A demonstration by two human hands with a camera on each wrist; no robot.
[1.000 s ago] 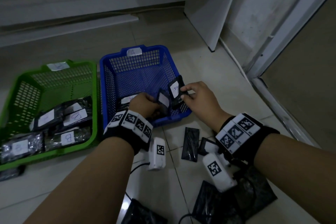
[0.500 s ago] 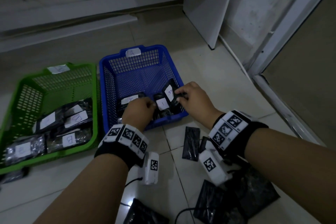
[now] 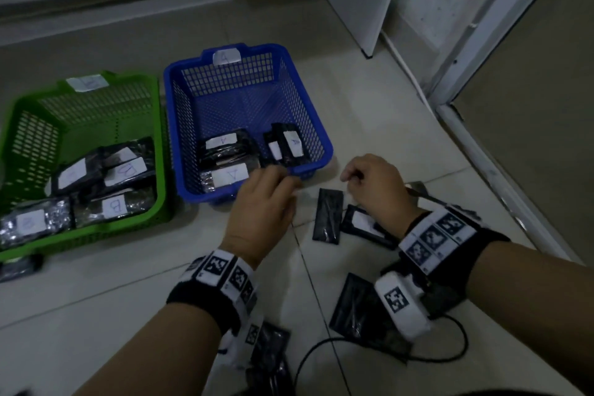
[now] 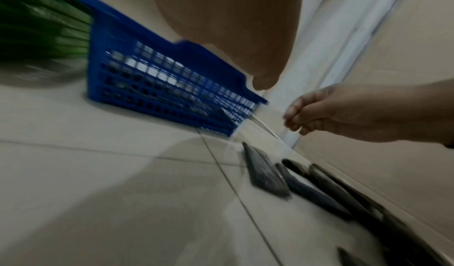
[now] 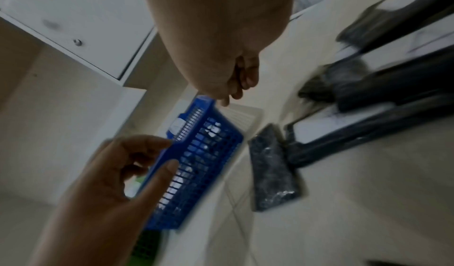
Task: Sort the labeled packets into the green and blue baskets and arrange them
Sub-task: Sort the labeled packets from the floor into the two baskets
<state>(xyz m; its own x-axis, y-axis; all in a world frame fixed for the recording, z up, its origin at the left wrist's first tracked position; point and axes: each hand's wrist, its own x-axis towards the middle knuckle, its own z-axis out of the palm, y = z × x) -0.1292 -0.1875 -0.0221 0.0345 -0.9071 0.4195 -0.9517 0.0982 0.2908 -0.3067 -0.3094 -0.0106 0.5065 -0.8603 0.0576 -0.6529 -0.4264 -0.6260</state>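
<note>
On a pale tiled floor point(image 3: 96, 292), the green basket point(image 3: 154, 145) and blue basket point(image 3: 308, 112) sit side by side, both holding labeled packets point(image 3: 225, 175). Just before the blue basket's near edge, the left hand point(image 3: 260, 209) and right hand point(image 3: 376, 183) hover loosely curled and empty above loose packets point(image 3: 328, 215).

— What were the baskets made of?

— Plastic, both: the blue basket point(image 3: 308, 112) and the green basket point(image 3: 154, 125) had perforated, lattice walls with a dull sheen.

— And the packets?

— Glossy, crinkled black film, as the packet on the floor point(image 3: 328, 215) showed, with matt white paper labels point(image 3: 229, 175). The floor tiles point(image 3: 96, 315) looked smooth and faintly shiny.
</note>
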